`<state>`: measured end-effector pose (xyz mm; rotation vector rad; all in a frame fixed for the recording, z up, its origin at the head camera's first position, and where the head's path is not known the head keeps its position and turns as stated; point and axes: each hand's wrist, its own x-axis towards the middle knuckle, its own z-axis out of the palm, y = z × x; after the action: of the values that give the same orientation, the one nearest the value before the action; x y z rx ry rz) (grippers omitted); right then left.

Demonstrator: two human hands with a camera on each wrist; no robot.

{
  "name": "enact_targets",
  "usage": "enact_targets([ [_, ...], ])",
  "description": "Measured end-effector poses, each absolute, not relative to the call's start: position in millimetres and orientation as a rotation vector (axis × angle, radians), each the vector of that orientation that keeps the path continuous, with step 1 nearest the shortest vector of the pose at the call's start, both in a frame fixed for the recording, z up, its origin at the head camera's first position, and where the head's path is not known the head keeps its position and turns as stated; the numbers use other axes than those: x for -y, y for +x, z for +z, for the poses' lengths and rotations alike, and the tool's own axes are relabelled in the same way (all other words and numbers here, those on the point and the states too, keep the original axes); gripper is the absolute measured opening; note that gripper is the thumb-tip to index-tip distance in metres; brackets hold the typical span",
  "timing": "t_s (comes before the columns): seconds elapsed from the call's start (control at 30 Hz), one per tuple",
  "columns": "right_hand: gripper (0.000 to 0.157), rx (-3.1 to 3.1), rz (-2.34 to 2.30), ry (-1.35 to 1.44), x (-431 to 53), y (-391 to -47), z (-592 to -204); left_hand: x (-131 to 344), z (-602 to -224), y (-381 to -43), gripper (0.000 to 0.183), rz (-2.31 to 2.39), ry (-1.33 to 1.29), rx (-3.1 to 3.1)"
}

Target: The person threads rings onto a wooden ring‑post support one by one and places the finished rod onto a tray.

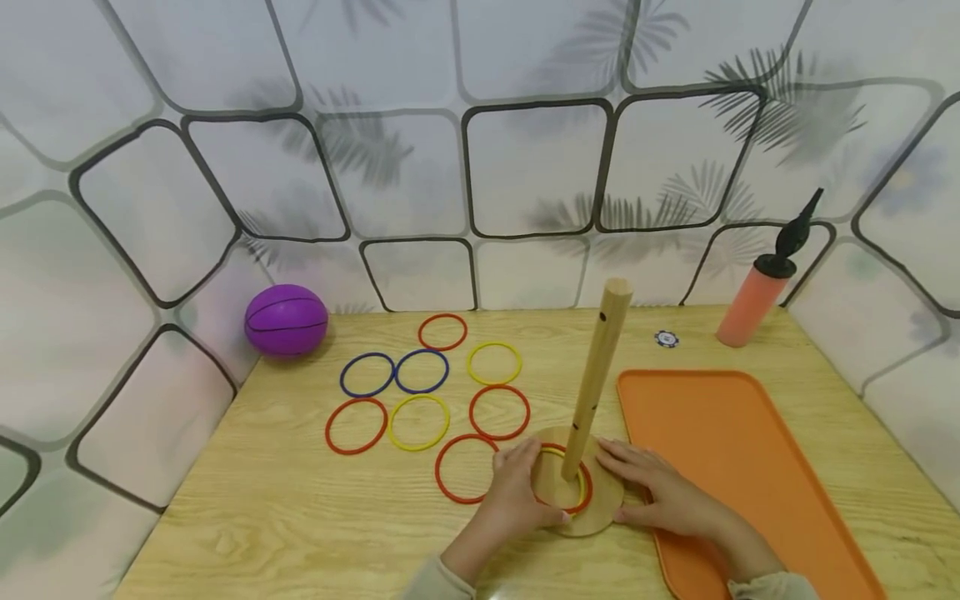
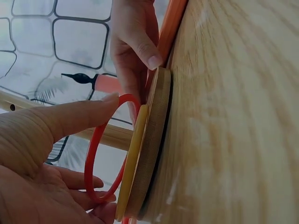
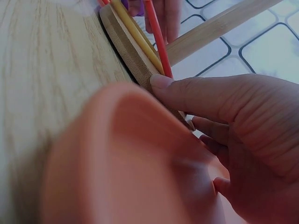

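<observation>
A wooden post (image 1: 596, 375) stands upright on a round wooden base (image 1: 609, 504) at the front of the table. My left hand (image 1: 513, 492) holds a red ring (image 2: 89, 161) that encircles the post, thumb on one side and fingers on the other. The ring is tilted, one side raised off the yellow ring (image 2: 131, 163) that lies around the post on the base. My right hand (image 1: 667, 492) grips the right edge of the base, with its thumb (image 3: 162, 81) at the rim.
Several red, blue and yellow rings (image 1: 418, 422) lie flat left of the base. An orange tray (image 1: 720, 467) sits beneath my right forearm. Further back are a purple ball (image 1: 287, 321), a chip (image 1: 666, 338) and a pink hand pump (image 1: 753, 304).
</observation>
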<state>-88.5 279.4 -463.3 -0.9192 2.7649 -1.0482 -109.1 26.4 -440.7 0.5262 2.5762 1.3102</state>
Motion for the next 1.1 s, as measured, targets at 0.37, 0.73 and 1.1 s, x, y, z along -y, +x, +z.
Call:
enact_targets([
  [0.37, 0.065, -2.804, -1.072, -0.988, -278.1, -89.4, -466.3, -18.5, -439.3, -110.7, 0.092, 1.402, 0.535, -2.536],
  [0.73, 0.065, -2.817, -1.079, -0.997, -279.3, -88.0, -467.6, -9.7, -436.4, -115.4, 0.063, 1.633, 0.563, -2.498],
  [1.1, 0.065, -2.83, -1.041, -1.077, -279.4, -89.5, -468.2, 38.1, -422.0, -136.5, 0.046, 1.694, 0.592, -2.624],
])
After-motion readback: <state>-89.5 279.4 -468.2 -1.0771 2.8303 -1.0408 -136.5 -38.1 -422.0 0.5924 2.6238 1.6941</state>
